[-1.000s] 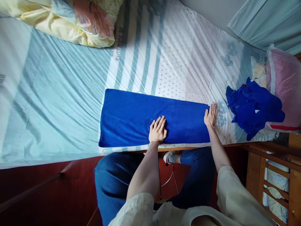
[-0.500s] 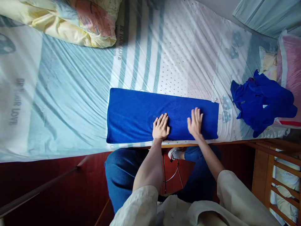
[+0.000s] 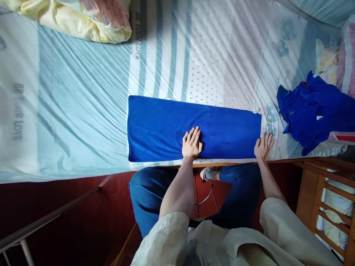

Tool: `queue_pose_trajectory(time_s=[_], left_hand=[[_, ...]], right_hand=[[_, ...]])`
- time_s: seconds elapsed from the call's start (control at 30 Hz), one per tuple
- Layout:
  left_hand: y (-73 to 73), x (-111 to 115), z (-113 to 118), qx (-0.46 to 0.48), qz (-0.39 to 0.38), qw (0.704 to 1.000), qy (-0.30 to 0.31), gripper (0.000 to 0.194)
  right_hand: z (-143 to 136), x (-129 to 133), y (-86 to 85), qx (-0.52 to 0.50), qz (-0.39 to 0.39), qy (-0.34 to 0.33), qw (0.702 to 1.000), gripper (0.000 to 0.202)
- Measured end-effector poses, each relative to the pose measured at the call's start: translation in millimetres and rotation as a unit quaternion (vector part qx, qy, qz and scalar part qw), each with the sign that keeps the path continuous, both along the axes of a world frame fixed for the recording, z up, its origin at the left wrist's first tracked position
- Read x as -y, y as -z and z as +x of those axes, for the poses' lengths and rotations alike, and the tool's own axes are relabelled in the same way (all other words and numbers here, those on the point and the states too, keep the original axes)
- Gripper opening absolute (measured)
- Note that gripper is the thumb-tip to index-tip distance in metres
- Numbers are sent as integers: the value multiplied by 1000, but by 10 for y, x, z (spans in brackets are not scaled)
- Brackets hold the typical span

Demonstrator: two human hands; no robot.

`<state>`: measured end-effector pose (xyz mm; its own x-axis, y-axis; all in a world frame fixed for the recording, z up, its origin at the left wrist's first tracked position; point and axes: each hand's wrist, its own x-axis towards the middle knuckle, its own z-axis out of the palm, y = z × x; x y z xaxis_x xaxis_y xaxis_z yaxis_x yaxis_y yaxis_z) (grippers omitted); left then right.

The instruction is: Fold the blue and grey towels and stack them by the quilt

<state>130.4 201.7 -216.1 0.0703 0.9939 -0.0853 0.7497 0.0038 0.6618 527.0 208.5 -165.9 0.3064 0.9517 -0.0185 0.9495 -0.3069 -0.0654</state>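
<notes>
A blue cloth (image 3: 161, 127) lies flat as a long rectangle along the near edge of the bed, with a small white tag at its upper right corner. My left hand (image 3: 192, 143) rests palm down on the middle of the cloth, fingers spread, holding nothing. At the cloth's right end, my right hand (image 3: 263, 146) lies on the bedsheet (image 3: 91, 92), its thumb by the cloth's edge and its fingers somewhat apart.
A crumpled blue cloth pile (image 3: 318, 111) sits at the right, near a pink pillow (image 3: 348, 62). A yellow quilt (image 3: 91, 22) is at the upper left. Wooden rails (image 3: 334, 218) stand at the lower right, and a metal bar (image 3: 63, 208) is at the lower left.
My right hand has moved right, off the blue cloth and onto the sheet beside its end. My left hand stays on the cloth. The view has shifted slightly.
</notes>
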Motion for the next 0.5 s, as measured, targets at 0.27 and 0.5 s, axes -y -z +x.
queue_pose_trajectory(time_s=[0.27,0.5], left_hand=[[-20,-14,2,-12,1,1000,3,62],[42,-10,-7,-25,15,1000,10,59]], right_hand=[[-2339,18,88,-70,-21,-132,989,65],[-2638,14,311,-100,-62,-141,983,64]])
